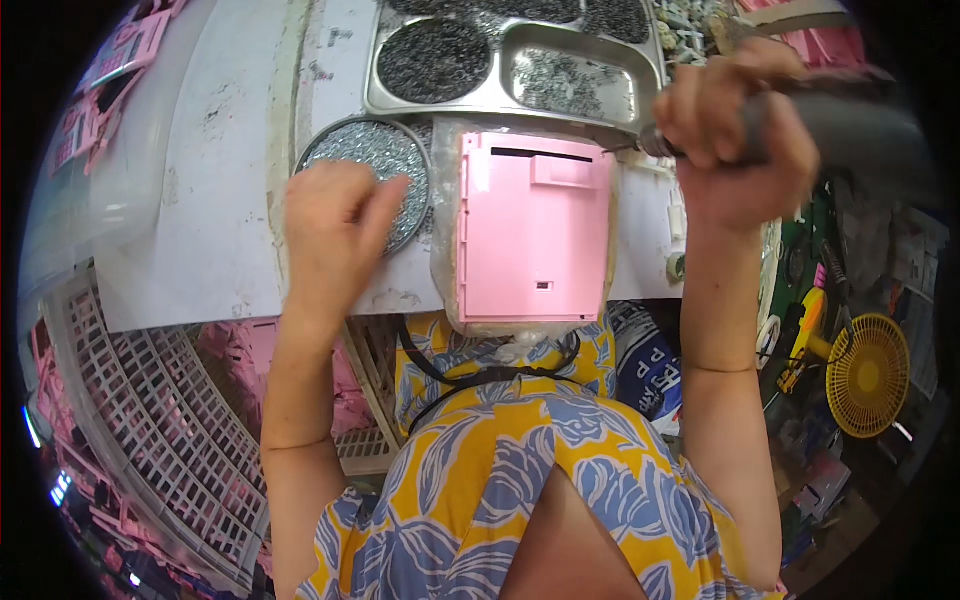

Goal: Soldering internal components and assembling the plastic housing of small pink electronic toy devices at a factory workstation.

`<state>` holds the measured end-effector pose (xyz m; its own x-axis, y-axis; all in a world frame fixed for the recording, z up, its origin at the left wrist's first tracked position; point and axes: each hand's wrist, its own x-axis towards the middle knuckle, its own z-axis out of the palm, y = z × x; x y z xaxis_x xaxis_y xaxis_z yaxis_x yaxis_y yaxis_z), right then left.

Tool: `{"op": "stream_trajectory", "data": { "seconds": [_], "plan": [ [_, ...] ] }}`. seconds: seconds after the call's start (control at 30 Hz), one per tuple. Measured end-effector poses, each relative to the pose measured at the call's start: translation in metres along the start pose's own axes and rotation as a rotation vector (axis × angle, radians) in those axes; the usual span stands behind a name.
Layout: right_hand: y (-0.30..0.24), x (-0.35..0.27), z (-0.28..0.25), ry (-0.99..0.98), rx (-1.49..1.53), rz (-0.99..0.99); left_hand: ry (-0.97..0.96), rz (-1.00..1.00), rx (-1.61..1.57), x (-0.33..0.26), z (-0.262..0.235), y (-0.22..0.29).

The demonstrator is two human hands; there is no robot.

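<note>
A pink plastic housing (535, 235) lies flat at the table's near edge, on a pad wrapped in clear plastic (447, 290). My right hand (735, 130) is wrapped round a dark electric screwdriver (765, 130). The screwdriver points left, and its tip is close to the housing's upper right corner; whether it touches a screw there is too small to tell. My left hand (335, 215) is closed over the near left side of a round dish of small silvery screws (385, 150). What its fingers hold, if anything, is hidden.
A steel compartment tray (510, 110) with dark and silvery screws stands at the back. Pink parts (130, 45) lie at the far left. A white plastic basket (165, 420) stands below the table's left side. A yellow fan (868, 375) is at the right.
</note>
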<state>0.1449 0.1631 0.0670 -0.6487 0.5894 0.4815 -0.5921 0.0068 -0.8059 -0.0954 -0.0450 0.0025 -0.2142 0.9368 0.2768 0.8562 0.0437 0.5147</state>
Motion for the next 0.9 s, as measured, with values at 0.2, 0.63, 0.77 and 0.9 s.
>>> {"op": "stream_trajectory", "data": {
  "seconds": [0.2,0.63,0.77,0.9],
  "plan": [
    [0.000,0.005,0.052,-0.357,0.099,0.070,0.032,0.238,-0.301,0.004,0.016,0.054],
    [0.016,0.001,0.095,-0.099,-0.056,0.163,0.171,0.143,-0.274,-0.001,0.016,0.044],
    [0.037,0.017,0.068,-0.107,-0.020,0.059,0.060,-0.014,0.087,0.001,-0.002,0.009],
    [0.065,0.029,0.055,-0.104,-0.041,0.044,0.004,-0.021,0.119,-0.008,0.002,-0.012]
  ]
}}
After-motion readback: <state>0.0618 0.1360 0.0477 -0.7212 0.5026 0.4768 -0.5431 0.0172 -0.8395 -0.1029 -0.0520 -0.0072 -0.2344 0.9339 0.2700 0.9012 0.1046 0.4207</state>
